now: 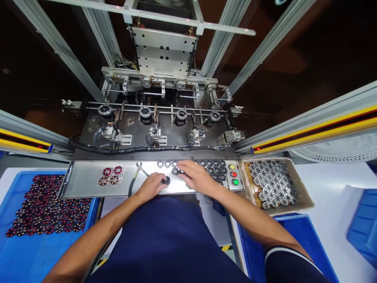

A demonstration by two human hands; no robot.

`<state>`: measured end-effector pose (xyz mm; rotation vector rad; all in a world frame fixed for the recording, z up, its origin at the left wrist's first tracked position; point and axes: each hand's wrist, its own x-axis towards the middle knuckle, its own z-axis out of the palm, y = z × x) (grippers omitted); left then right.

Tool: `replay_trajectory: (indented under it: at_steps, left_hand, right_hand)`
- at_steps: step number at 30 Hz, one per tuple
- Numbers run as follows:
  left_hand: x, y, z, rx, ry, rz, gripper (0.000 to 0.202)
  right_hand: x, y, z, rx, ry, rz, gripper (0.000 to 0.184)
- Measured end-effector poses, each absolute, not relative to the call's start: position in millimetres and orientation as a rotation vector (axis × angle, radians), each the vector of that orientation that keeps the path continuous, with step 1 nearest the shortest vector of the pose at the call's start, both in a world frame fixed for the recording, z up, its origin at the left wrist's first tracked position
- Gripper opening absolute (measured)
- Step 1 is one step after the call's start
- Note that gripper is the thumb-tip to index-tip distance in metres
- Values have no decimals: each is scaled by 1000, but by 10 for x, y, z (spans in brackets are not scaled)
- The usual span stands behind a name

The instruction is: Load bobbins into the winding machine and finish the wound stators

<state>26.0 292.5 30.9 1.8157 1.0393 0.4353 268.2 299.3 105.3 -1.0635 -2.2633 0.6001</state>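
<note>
My left hand (152, 186) rests on the steel shelf (85, 182), its fingers closed round a small dark round part (167, 180). My right hand (196, 175) lies beside it, fingers curled over a bare metal stator ring (175, 171). Three more silver rings (167, 164) sit in a row just beyond the hands. A pile of silver rings (214, 168) lies under and right of my right hand. Several red wound stators (110, 175) sit at the shelf's left. Pliers (138, 171) lie left of my left hand.
A winding machine with several stations (163, 114) stands behind the shelf. Yellow, red and green buttons (233, 174) sit at the shelf's right end. A cardboard box of silver rings (272, 183) is at right. A blue tray of wound stators (44, 210) is at left.
</note>
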Motion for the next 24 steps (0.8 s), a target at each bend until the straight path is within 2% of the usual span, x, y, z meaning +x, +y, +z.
replay_trajectory:
  at_steps: [4,7,10,13,20,24]
  left_hand:
    - [118,2902,841,1590,1038,569,27]
    - [80,2836,1162,1457,1003,663,30]
    - [105,2724,1267,1340,1009,778,38]
    - [110,2622,1276,1280,1095,897,36]
    - [5,2591,1516,1623,1140,858,28]
    - [22,2596,1565,1787,1055,816,29]
  right_hand:
    - [2452,2882,1114,-925,-2287,757,44]
    - [2280,2849,1269,-865,-2206,795,40]
    - [2170,2804,1387,-895,-2089,731,37]
    - [2169,2821,1524,-893,-2071,808,37]
    - [2365,3180,1895,-624,-2129,1543,20]
    - [2386,3274,1919,-460,-2161,1799,17]
